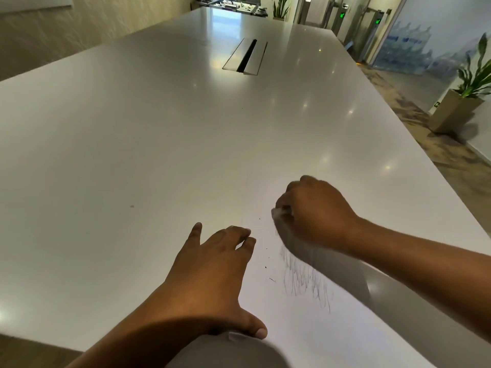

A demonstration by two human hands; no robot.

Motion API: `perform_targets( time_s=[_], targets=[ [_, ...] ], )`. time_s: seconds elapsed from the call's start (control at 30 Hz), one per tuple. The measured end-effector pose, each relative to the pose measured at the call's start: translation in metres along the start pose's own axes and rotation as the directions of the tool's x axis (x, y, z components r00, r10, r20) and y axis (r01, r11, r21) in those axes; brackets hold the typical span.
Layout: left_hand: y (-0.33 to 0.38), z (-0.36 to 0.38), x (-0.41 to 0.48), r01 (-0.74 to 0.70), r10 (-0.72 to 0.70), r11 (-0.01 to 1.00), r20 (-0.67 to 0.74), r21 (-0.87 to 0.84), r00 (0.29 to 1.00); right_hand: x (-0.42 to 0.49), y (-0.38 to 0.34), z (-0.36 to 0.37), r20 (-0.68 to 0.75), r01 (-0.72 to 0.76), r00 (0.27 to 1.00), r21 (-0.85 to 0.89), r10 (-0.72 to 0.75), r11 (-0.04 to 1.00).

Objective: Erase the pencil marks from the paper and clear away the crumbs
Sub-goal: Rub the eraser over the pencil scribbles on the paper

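Observation:
A white sheet of paper (305, 328) lies on the white table near its front edge. Grey pencil strokes (305, 280) cover part of it, partly under the shadow of my right arm. My right hand (316, 211) is closed on a small white eraser (277, 212) pressed onto the paper at the upper end of the marks. My left hand (212, 269) lies flat on the sheet's left edge, fingers spread, holding nothing. A few dark crumbs (265, 266) are scattered on the paper between the two hands.
The long white table (132, 144) stretches far ahead, with a metal cable hatch (245, 57) set in its middle. Its right edge drops to a carpeted floor with a potted plant (467, 94). Glass doors stand at the back right.

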State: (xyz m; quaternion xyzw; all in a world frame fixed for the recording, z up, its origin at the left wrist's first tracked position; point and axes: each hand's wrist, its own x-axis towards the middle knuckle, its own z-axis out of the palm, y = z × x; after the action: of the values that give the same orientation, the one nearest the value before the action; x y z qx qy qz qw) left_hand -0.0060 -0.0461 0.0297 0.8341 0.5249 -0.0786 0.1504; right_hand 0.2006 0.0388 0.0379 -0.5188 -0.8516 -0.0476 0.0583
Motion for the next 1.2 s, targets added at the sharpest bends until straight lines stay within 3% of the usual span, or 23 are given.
perform_targets(
  time_s=[0.07,0.23,0.37,0.53,0.7,0.87,0.97,1.07,1.2],
  targets=[
    [-0.001,0.0,0.001,0.001,-0.001,1.0,0.004,0.0,1.0,-0.016,-0.01,-0.002,0.015,0.098,0.995,0.012,-0.099,0.995],
    [0.0,0.0,0.002,0.007,-0.008,1.0,0.019,0.004,1.0,0.009,0.01,-0.002,0.016,-0.046,0.999,-0.064,0.047,0.997],
    [0.0,-0.001,0.003,0.013,-0.013,1.0,0.039,0.005,0.999,-0.027,-0.02,-0.006,0.022,0.174,0.985,-0.007,-0.174,0.985],
    [0.001,-0.002,0.003,0.02,-0.021,1.0,0.043,0.013,0.999,0.002,0.008,-0.001,-0.006,0.004,1.0,-0.06,-0.004,0.998],
    [0.001,-0.002,0.003,0.019,-0.019,1.0,0.043,0.003,0.999,-0.032,-0.02,-0.005,0.014,0.166,0.986,0.03,-0.166,0.986],
    [0.0,-0.002,0.003,0.016,-0.016,1.0,0.048,0.011,0.999,0.026,0.029,0.003,0.003,-0.126,0.992,0.0,0.126,0.992],
    [-0.001,-0.001,0.002,0.012,-0.012,1.0,0.04,0.01,0.999,0.033,0.039,0.002,0.07,-0.185,0.981,0.075,0.18,0.98],
    [-0.001,-0.001,0.002,0.019,-0.019,1.0,0.049,-0.004,0.999,0.014,0.022,-0.007,0.058,-0.101,0.994,0.138,0.094,0.985],
    [0.0,-0.003,0.003,0.017,-0.018,1.0,0.07,0.01,0.997,-0.004,0.0,-0.001,0.007,0.064,0.998,-0.008,-0.064,0.998]
  ],
)
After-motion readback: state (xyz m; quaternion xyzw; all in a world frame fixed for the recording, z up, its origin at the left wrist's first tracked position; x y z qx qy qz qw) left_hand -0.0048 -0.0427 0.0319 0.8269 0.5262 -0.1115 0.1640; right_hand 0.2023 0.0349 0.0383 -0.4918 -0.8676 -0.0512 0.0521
